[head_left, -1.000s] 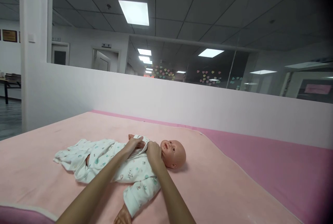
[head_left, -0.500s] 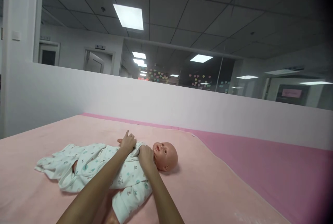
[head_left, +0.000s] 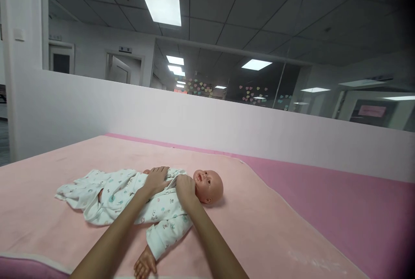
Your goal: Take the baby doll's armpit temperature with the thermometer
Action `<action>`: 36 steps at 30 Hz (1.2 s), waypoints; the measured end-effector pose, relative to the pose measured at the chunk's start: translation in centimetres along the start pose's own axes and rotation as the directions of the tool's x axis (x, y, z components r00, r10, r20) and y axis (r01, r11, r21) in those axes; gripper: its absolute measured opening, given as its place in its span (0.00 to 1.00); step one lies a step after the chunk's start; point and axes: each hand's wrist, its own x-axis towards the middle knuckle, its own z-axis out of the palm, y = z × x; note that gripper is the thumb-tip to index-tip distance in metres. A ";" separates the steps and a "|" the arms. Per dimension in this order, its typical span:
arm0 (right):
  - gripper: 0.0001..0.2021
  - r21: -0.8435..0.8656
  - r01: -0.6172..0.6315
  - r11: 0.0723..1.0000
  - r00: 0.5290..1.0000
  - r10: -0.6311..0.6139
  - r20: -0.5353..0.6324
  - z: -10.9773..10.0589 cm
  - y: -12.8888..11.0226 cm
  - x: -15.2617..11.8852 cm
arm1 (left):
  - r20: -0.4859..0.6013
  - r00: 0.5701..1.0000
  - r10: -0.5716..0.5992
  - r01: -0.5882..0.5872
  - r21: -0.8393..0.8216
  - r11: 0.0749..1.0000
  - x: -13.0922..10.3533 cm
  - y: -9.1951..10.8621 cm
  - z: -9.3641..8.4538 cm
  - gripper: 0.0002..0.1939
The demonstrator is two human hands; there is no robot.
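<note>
A baby doll (head_left: pixel 210 187) lies on its back with its head to the right. It wears a white patterned romper (head_left: pixel 162 210), and one bare doll hand (head_left: pixel 145 264) sticks out of the near sleeve. Across the doll's chest, my left hand (head_left: pixel 157 180) lies fairly flat, its fingers stretched over the far side and its thumb beside the romper's front edge. Close to the neck, my right hand (head_left: pixel 186 189) is closed on the romper's collar cloth; its fingertips are hidden. The romper's legs spread out loosely to the left.
Under the doll is a light pink sheet (head_left: pixel 259 227) over a darker pink padded surface (head_left: pixel 340 197). A low white wall (head_left: pixel 227 125) runs along the back, with a glass window (head_left: pixel 275 45) above it.
My left hand has settled flatter on the chest; its raised index finger has come down. My right hand keeps its hold near the collar. The view has tilted slightly downward.
</note>
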 end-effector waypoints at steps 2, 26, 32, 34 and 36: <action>0.11 0.040 0.026 0.999 1.000 -0.026 0.006 -0.7 0.9 -0.4 | 0.016 1.000 0.024 -0.024 -0.027 0.999 -0.2 0.1 -0.1 0.25; 0.18 0.875 0.174 0.452 0.945 0.173 -0.277 -2.6 14.1 0.4 | 0.025 0.997 0.080 -0.079 -0.014 0.997 -0.3 0.7 -0.3 0.26; 0.21 0.861 0.178 0.477 0.952 0.138 -0.274 -2.0 13.2 -0.8 | 0.015 0.998 0.056 -0.056 -0.029 0.998 -0.1 0.5 -0.1 0.25; 0.24 0.879 0.130 0.459 0.961 0.159 -0.225 -1.9 13.0 -1.0 | 0.007 0.999 0.052 -0.052 -0.042 0.998 -0.2 0.5 -0.1 0.25; 0.26 0.887 0.114 0.448 0.960 0.179 -0.213 -1.8 13.0 -1.1 | 0.003 0.999 0.046 -0.046 -0.048 0.998 -0.2 0.5 -0.1 0.25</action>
